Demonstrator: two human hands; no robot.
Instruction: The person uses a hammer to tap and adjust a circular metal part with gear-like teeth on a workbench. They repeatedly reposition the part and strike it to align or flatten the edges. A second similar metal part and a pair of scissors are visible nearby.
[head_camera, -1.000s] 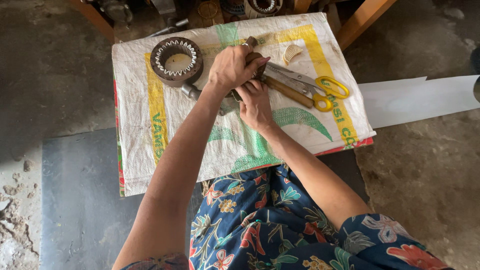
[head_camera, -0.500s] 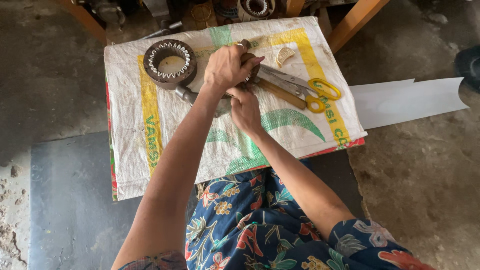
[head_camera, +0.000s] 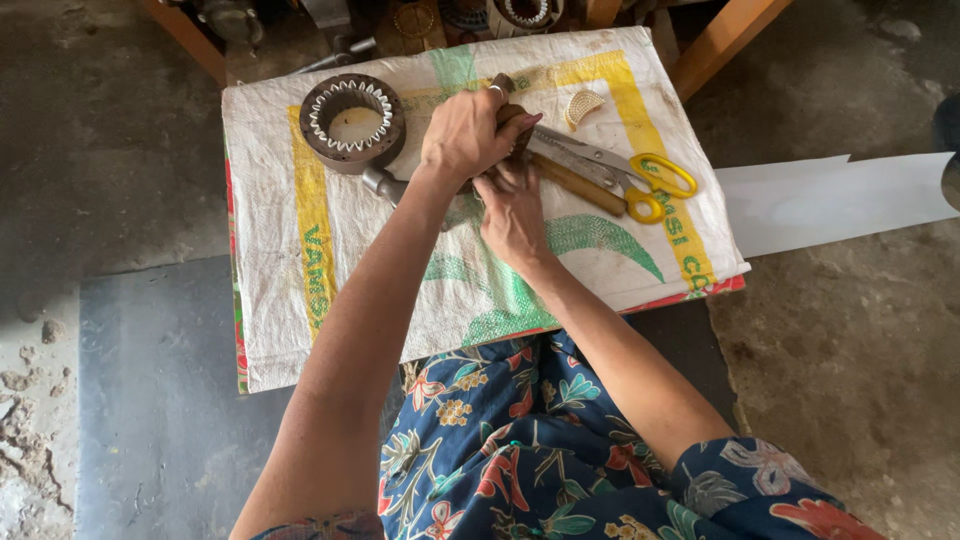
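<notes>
My left hand (head_camera: 468, 130) was curled over the top of a small dark brown cylindrical piece (head_camera: 512, 118), fingers wrapped shut around it, pressing it down on the white woven plastic sack with yellow and green print (head_camera: 300, 270) that covered the low bench in front of my knees. My right hand (head_camera: 515, 215) came up from below with its fingertips pinching at the underside of the same piece; how tightly they closed there I could not tell, since my left hand hid the contact.

The piece looked like solid metal or hard wood, so I judged it stiff and weighty for its size, unlikely to bend or crack, and best held around its barrel, as my left hand had it.

Just to the left lay 1 grey metal ring with pale inward-pointing teeth (head_camera: 352, 120), and a short steel bar (head_camera: 385, 185) ran beneath my left wrist. On the right, touching the piece, lay a wooden-handled tool (head_camera: 580, 186) and yellow-handled scissors (head_camera: 640, 175), with 1 cream-coloured ridged wedge (head_camera: 582, 105) beyond them.
</notes>
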